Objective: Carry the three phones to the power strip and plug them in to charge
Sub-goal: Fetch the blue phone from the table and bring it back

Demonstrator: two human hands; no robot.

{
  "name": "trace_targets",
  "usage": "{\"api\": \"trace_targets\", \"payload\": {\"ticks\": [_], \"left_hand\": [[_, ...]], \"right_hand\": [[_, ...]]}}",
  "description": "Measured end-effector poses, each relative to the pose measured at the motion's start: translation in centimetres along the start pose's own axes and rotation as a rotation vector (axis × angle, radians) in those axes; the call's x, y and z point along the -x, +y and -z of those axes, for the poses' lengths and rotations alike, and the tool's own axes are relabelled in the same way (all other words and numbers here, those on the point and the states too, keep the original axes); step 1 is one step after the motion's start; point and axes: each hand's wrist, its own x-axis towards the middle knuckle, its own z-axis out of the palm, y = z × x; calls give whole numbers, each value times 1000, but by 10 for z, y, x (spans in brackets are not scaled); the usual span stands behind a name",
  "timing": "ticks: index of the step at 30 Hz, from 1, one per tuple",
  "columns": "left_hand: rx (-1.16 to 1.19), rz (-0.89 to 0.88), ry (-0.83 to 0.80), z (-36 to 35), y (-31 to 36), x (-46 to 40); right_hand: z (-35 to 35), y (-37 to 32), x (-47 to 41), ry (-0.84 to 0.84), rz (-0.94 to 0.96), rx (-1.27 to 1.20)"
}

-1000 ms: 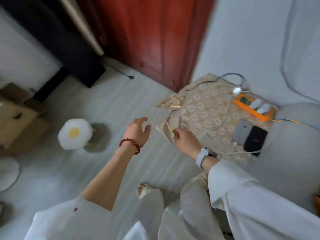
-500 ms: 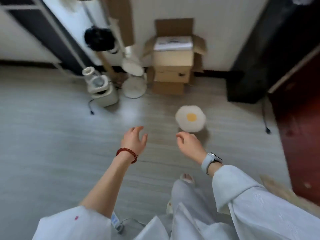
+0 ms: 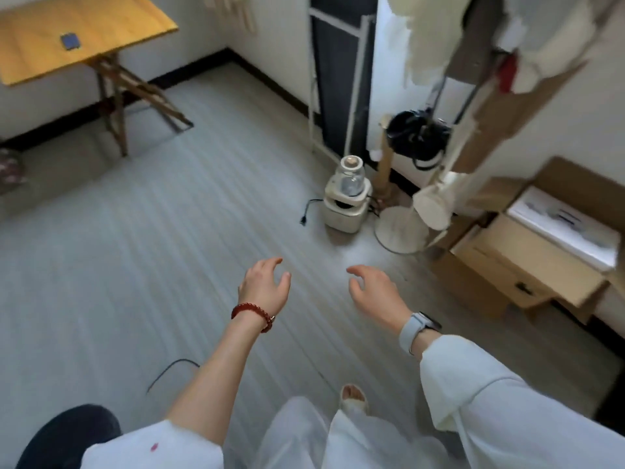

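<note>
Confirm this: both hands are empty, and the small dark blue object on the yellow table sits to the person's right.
One detail is wrong. The head view shows the left hand and right hand empty, but the small dark blue object on the yellow table lies at the far left, not to the right.

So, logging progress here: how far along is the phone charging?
Done: unconfirmed, no power strip or plugged phones in view. In hand: nothing; left hand and right hand are open, empty. Left: a dark phone-like slab on the yellow table, probably to fetch.
</note>
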Motion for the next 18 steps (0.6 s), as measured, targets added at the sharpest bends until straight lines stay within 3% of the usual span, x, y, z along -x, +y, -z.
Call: {"api": "trace_targets", "payload": {"ticks": [12,18], "left_hand": [[97,318,176,93,-114,-164],[140,386,232,192,-193,-316]], "right_hand": [[-46,-161,-214,-203,283,153],[-82,-300,-362,-244,327,248]]}}
